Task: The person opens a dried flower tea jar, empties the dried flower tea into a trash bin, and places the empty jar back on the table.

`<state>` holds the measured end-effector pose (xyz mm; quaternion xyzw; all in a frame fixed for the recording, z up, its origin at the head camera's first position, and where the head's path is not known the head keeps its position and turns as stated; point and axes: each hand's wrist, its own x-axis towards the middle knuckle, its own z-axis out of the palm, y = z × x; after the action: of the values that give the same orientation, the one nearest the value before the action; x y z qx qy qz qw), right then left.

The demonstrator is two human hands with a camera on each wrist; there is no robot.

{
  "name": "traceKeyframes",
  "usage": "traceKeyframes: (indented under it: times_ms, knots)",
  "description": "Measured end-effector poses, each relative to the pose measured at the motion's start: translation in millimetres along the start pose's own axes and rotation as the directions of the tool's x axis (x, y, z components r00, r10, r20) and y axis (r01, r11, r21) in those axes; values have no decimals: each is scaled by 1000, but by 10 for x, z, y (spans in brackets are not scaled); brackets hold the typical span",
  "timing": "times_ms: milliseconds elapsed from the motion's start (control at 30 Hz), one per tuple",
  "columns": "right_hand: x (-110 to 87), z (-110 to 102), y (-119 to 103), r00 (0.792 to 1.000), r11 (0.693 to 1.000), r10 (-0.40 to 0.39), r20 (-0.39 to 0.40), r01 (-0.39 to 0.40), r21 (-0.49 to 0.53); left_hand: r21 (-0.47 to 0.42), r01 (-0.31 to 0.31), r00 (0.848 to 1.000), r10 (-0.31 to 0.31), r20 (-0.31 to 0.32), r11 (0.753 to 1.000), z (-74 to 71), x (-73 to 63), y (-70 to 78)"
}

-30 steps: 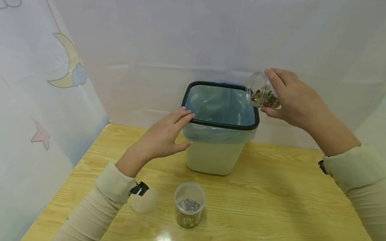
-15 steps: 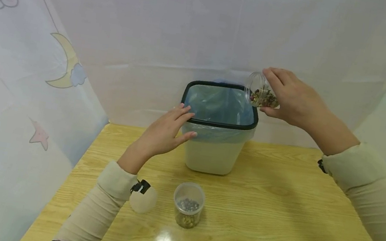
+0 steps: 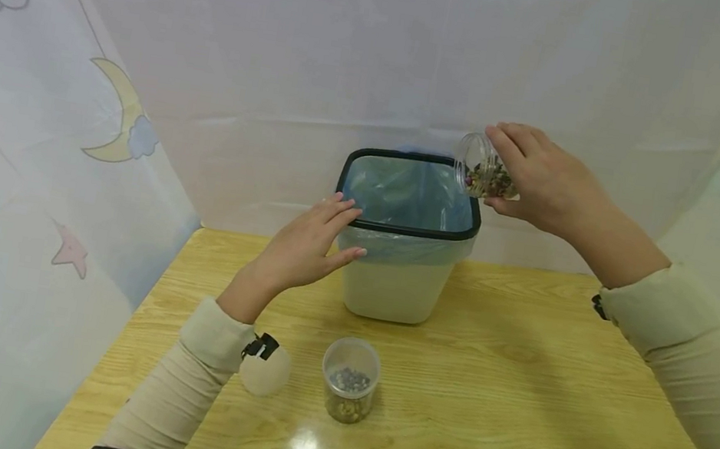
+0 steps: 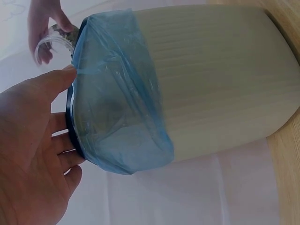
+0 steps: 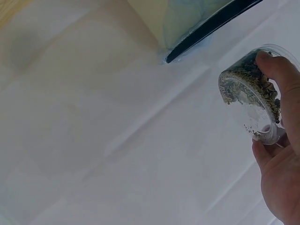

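My right hand [image 3: 551, 183] grips a clear plastic jar [image 3: 473, 165] on its side, its mouth pointing left over the bin's right rim. Dried, mottled bits [image 5: 251, 80] lie along the jar's lower side in the right wrist view. A pale trash bin [image 3: 392, 291] with a black rim stands at the back of the table, lined with a blue plastic bag [image 4: 117, 93]. At its front left corner, my left hand [image 3: 300, 250] has its fingers extended to the rim. In the left wrist view the thumb is on the near side and the other fingers reach behind the rim.
A clear tub [image 3: 350, 382] with grey and brownish bits stands upright on the wooden table [image 3: 515, 403], in front of the bin. Left of it lies a round translucent lid [image 3: 265, 375], partly behind the left wrist strap. A pale sheet [image 3: 282, 89] hangs behind the bin.
The left hand has moved slightly toward the bin, its fingertips and thumb now overlapping the rim and bag. The right hand keeps the jar tilted in nearly the same place.
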<state>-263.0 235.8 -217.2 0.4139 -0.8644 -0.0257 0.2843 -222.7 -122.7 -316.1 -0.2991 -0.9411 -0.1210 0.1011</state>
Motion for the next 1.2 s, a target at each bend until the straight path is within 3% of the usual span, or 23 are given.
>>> traceKeyframes:
  times_ms: [1200]
  knots:
    - [70,-54,-19,998,999,-7,64,9,-37,17,-11,1000,11,3,1000,3,21,16]
